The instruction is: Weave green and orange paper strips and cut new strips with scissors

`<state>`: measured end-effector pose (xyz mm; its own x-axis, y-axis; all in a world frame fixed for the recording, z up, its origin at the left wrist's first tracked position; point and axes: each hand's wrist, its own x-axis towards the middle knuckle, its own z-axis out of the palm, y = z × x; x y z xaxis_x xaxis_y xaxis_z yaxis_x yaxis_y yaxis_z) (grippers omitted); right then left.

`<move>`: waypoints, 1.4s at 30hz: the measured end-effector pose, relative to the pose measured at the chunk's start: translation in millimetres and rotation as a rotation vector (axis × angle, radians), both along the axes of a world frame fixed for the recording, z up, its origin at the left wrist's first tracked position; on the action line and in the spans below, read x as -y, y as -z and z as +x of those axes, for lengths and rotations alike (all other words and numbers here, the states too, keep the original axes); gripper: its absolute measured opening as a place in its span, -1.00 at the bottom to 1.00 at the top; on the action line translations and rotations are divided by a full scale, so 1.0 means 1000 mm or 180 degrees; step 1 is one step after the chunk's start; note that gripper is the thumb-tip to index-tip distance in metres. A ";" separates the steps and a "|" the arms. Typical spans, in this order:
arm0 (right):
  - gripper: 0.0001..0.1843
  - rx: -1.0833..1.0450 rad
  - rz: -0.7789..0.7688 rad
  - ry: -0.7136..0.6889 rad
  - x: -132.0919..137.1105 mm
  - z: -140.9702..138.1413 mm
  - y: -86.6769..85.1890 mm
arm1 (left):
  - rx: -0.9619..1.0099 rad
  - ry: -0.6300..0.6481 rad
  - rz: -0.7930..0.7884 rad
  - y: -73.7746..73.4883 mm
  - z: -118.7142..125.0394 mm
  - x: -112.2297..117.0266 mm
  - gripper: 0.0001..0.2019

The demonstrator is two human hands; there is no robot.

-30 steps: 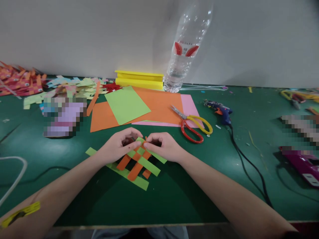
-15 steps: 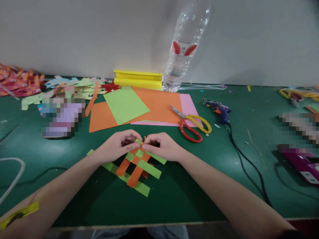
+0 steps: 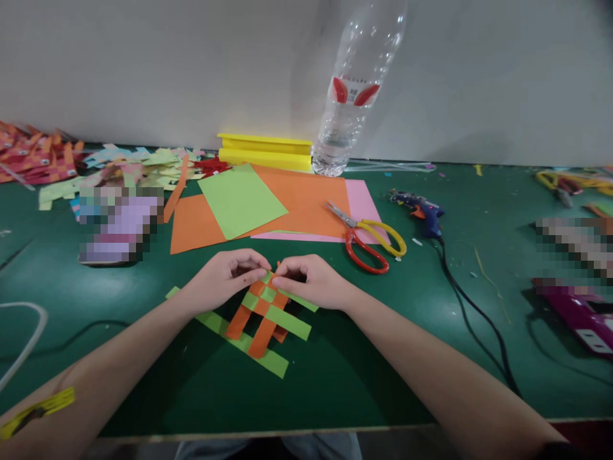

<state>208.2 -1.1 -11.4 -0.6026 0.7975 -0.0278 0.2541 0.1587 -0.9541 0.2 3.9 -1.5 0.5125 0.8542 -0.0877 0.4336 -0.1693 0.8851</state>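
Note:
Between my two hands is a piece woven from orange and green paper strips (image 3: 268, 295), in a checked pattern with loose strip ends fanning toward me. My left hand (image 3: 234, 273) pinches its upper left corner between thumb and fingers. At the top right of the weave, my right hand (image 3: 309, 280) pinches the edge the same way, thumb on top. A separate green paper strip (image 3: 271, 363) lies flat on the table beneath the weave, partly covered by it. My fingertips hide the far corner of the piece.
Ahead lie orange paper (image 3: 311, 198), a green sheet (image 3: 244, 201) and red-and-yellow scissors (image 3: 368, 246). A water bottle (image 3: 352, 96) stands behind them. To the right is a blue glue gun (image 3: 426, 214) with its cord; paper scraps (image 3: 158, 169) pile up at the back left.
Both hands keep their pinch on the woven piece. Its loose orange ends have lifted or tilted slightly; otherwise little has moved.

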 end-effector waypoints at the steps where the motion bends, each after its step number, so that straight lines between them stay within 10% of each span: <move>1: -0.78 0.0006 0.0019 0.0001 0.000 0.000 0.000 | 0.0005 -0.0013 0.0005 0.000 0.000 0.000 -0.81; 42: -0.83 -0.0148 0.0166 0.0540 0.002 -0.005 0.007 | -0.0065 -0.0360 -0.0046 0.001 0.003 0.001 -0.81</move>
